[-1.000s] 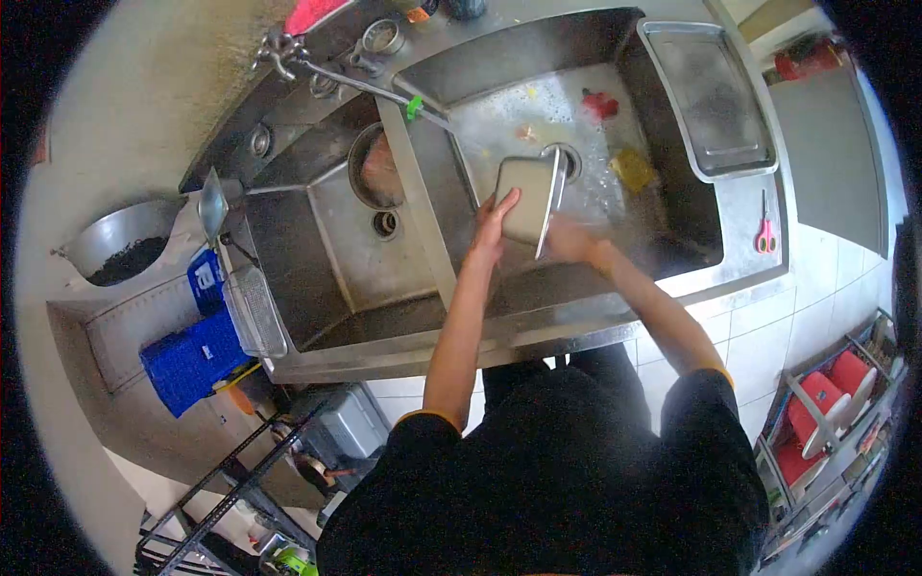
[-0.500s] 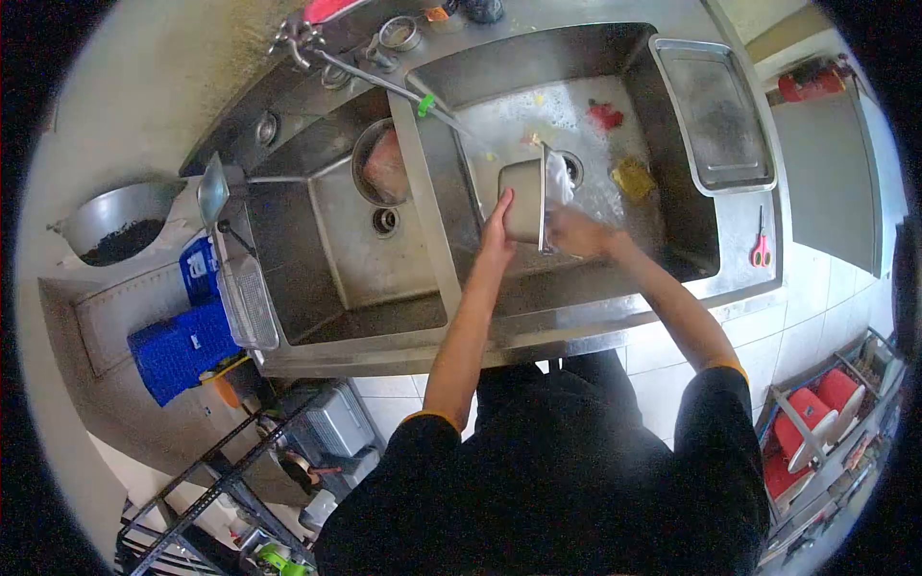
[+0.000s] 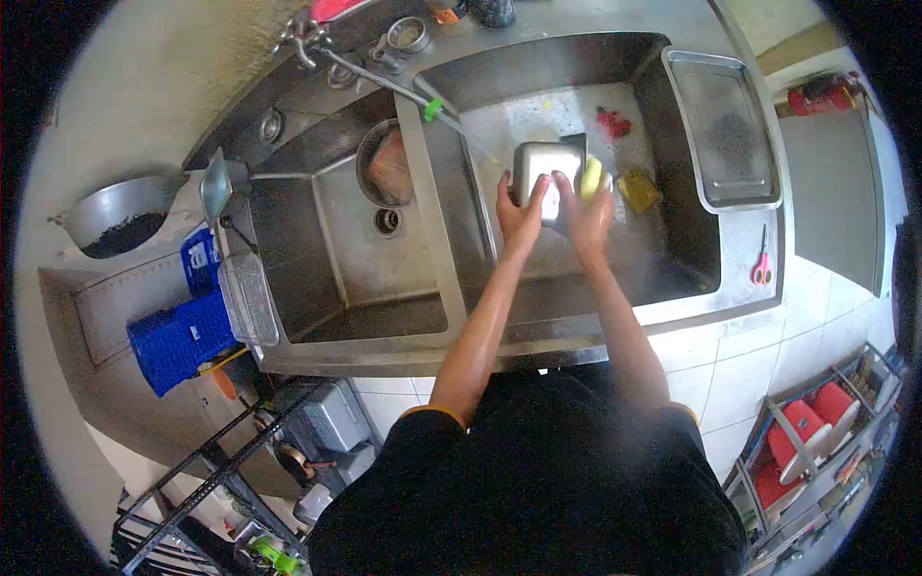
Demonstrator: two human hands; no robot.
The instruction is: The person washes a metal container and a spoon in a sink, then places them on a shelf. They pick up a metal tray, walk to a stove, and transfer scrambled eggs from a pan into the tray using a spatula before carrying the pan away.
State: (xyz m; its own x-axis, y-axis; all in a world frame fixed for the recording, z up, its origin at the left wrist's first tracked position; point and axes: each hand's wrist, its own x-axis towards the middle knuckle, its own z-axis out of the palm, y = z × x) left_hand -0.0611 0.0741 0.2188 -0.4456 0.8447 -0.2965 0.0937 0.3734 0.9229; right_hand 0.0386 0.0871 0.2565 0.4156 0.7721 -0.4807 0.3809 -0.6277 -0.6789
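Note:
Over the right sink basin [image 3: 519, 259] a metal container [image 3: 549, 158] is held, its smooth outer side facing up. My left hand [image 3: 521, 213] grips its left side, thumb on top and fingers round the edge. At its right side is my right hand [image 3: 588, 213], slightly blurred, with its thumb on the container and a yellow-green sponge [image 3: 592, 177] in its fingers. The faucet spout [image 3: 389, 86], with a green band, reaches over the basin from the upper left. A yellow scouring pad [image 3: 638, 191] and a red scrap [image 3: 613, 123] lie on the basin floor.
The left basin [image 3: 360, 274] holds a round metal bowl [image 3: 369, 171] with a pinkish block [image 3: 390, 169] in it. A metal tray [image 3: 726, 134] and pink-handled scissors [image 3: 761, 271] lie right of the sink. A strainer basket [image 3: 250, 300] and blue crates [image 3: 182, 338] are at the left.
The container has been turned so its outer side faces up. My right hand has come out from its open side and now shows the sponge. The view has shifted slightly.

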